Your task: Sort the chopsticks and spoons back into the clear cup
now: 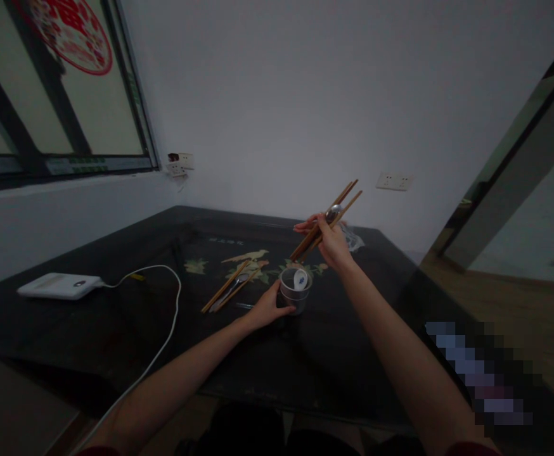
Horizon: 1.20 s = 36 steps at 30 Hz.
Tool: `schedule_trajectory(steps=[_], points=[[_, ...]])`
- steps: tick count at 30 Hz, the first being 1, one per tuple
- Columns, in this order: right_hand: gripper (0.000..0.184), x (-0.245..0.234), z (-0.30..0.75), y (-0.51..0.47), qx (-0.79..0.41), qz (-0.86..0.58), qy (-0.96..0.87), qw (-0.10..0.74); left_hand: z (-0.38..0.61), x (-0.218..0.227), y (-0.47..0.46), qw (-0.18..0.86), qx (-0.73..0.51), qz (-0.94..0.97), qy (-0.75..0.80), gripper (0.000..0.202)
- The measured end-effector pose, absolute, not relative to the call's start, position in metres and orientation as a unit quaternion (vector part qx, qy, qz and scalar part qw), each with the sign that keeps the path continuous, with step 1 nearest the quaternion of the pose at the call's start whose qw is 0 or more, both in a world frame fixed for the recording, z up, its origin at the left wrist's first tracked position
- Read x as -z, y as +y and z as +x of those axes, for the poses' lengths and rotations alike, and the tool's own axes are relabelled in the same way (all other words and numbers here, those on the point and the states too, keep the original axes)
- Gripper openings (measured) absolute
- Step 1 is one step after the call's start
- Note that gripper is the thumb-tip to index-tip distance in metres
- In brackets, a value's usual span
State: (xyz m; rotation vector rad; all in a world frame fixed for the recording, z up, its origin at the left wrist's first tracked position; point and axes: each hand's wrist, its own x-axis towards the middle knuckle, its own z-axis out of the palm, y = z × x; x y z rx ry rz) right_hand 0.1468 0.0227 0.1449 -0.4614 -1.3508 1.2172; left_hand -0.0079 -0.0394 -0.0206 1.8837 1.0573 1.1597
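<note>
My right hand (330,239) is raised above the dark table (115,253) and grips a bundle of wooden chopsticks (340,204) together with a metal spoon (333,213), all pointing up and to the right. My left hand (268,306) rests on the table with its fingers wrapped round the side of a small grey cup (290,296). A white ceramic spoon (300,278) with a blue mark stands in the cup. The right hand's bundle hangs just above and behind the cup.
More wooden chopsticks (227,285) and a metal spoon (232,290) lie left of the cup. A white box (58,285) with a white cable (170,316) sits at the table's left. Wall sockets (393,181) and a window (44,88) are behind.
</note>
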Motion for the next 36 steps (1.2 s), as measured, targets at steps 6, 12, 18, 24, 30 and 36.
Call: schedule_trajectory(steps=[6,12,18,24,30,36], points=[[0.034,-0.166,0.14,-0.007,-0.498,-0.184,-0.578,0.619,-0.02,0.01,-0.034,0.33,-0.486,0.72,0.369,0.1],[0.033,-0.152,0.108,-0.032,-0.548,-0.172,-0.578,0.579,-0.058,-0.033,-0.037,0.212,-0.636,0.654,0.35,0.067],[0.036,-0.111,0.067,-0.037,-0.596,-0.196,-0.58,0.52,-0.071,-0.05,-0.043,0.178,-0.591,0.658,0.431,0.043],[0.04,-0.078,0.039,-0.02,-0.568,-0.233,-0.571,0.545,-0.086,-0.054,-0.036,0.204,-0.486,0.698,0.485,0.042],[0.032,-0.044,0.017,-0.004,-0.648,-0.26,-0.465,0.545,-0.104,-0.058,-0.035,0.228,-0.469,0.721,0.456,0.034],[0.027,-0.017,0.005,0.006,-0.714,-0.287,-0.37,0.521,-0.108,-0.043,-0.026,0.273,-0.402,0.731,0.479,0.026]])
